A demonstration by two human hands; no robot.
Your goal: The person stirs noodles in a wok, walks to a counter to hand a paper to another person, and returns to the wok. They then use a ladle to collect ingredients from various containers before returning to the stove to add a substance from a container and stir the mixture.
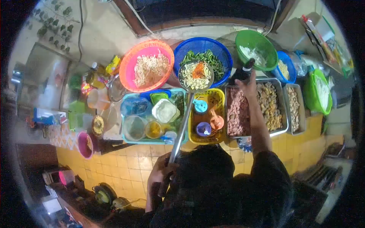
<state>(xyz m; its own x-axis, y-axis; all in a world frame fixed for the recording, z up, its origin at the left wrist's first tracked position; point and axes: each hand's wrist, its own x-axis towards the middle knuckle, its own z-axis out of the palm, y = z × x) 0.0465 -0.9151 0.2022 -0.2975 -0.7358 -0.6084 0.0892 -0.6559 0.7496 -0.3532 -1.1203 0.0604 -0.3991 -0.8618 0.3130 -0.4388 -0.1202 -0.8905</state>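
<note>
My left hand (161, 169) is closed around the dark grip of a long-handled metal ladle (184, 127). In the ladle's bowl lie pale chopped noodles (190, 78) with an orange-red topping (199, 71); the bowl hangs over the front of a blue basket (184, 43) of cut green leaves (213, 59). Reaching forward, my right hand (248, 85) is wrapped around a dark bottle (243, 71) behind a metal tray of pinkish chopped meat (238, 114). The bottle's lower part is hard to make out.
An orange-rimmed pink basket of noodles (147, 68) stands left, a green basket (266, 47) back right. In front are a turquoise tray (152, 141) of tubs and a yellow basket (207, 140) with small colored containers. Brown food (269, 100) fills another tray section.
</note>
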